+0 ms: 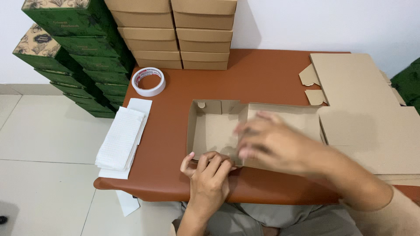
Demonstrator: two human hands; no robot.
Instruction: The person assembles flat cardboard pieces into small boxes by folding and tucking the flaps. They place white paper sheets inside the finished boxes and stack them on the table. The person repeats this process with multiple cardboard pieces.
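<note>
A half-folded brown cardboard box (214, 131) lies open on the reddish-brown table (262, 78). My left hand (209, 172) presses on the box's near wall at the table's front edge, fingers curled over the rim. Above the box's right part and its attached flat lid panel (302, 119), my right hand (273, 142) hovers, blurred by motion, fingers spread. I cannot tell whether it touches the cardboard.
Flat cardboard blanks (363, 109) are stacked on the table's right. A roll of tape (148, 81) and a pile of white paper sheets (122, 137) lie at the left. Folded brown boxes (175, 35) stand at the back, green patterned boxes (74, 43) stacked beside the table.
</note>
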